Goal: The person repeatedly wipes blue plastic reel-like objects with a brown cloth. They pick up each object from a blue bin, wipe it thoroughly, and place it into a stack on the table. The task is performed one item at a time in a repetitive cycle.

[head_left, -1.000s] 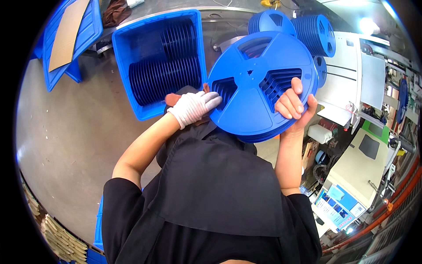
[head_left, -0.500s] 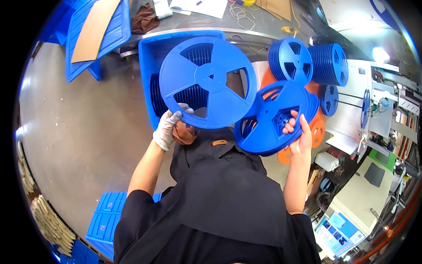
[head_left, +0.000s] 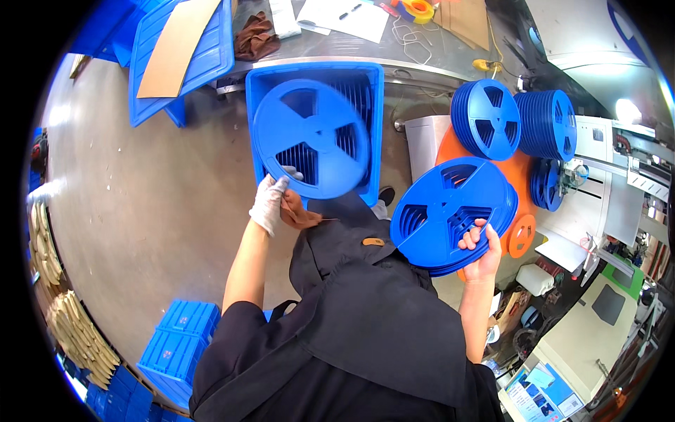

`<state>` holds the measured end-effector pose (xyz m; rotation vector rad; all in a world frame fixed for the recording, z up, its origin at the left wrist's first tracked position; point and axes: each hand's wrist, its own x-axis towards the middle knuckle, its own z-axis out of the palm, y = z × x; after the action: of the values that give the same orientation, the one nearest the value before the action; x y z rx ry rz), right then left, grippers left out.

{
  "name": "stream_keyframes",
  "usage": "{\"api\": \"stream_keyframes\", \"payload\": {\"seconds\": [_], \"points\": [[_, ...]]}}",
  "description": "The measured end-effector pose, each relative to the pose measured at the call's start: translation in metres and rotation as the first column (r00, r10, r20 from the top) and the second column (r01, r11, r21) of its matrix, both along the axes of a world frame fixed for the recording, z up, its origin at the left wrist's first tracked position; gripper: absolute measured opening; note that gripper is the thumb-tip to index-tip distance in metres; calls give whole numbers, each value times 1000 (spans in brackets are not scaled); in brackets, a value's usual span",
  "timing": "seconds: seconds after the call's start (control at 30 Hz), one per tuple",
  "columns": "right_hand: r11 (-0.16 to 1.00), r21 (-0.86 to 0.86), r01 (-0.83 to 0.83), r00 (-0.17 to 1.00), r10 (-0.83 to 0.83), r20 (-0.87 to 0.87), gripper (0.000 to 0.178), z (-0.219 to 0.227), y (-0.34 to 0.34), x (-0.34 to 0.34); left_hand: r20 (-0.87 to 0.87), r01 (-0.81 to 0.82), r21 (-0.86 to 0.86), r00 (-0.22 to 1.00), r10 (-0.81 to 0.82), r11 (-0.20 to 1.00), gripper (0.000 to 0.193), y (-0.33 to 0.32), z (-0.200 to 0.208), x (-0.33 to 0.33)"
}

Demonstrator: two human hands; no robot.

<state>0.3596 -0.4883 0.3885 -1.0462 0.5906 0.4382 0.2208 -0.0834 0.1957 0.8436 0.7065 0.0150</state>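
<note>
In my gloved left hand (head_left: 271, 200) is the lower left rim of a blue plastic reel (head_left: 320, 163), along with a brown cloth (head_left: 299, 213). That reel, slightly blurred, is over a blue bin (head_left: 377, 126) in which more reels stand on edge. My bare right hand (head_left: 482, 250) has its fingers hooked through an opening in a stack of blue reels (head_left: 429, 226). The stack tilts in front of the orange round table, at my right.
On an orange round table (head_left: 524, 184) stand two piles of blue reels (head_left: 486, 119). A metal bench (head_left: 330, 48) runs behind the bin. A blue lid (head_left: 179, 63) with cardboard lies far left; lidded blue crates (head_left: 179, 337) stand near left.
The single reel has moved away from me, lower over the bin, and looks smaller. The stack in my right hand has turned to show its face more. The whole view has shifted.
</note>
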Motion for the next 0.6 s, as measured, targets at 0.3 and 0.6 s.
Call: {"api": "stream_keyframes", "payload": {"seconds": [0.3,0.6], "points": [[998,-65,22,1000,-22,-1,22,-5,-4,-9,-431,-26,88,900,61,996,11,9,-78,82],[997,-56,43,998,-41,40,18,-6,-9,-20,-475,343,414,872,-122,843,12,-16,-143,106]]}}
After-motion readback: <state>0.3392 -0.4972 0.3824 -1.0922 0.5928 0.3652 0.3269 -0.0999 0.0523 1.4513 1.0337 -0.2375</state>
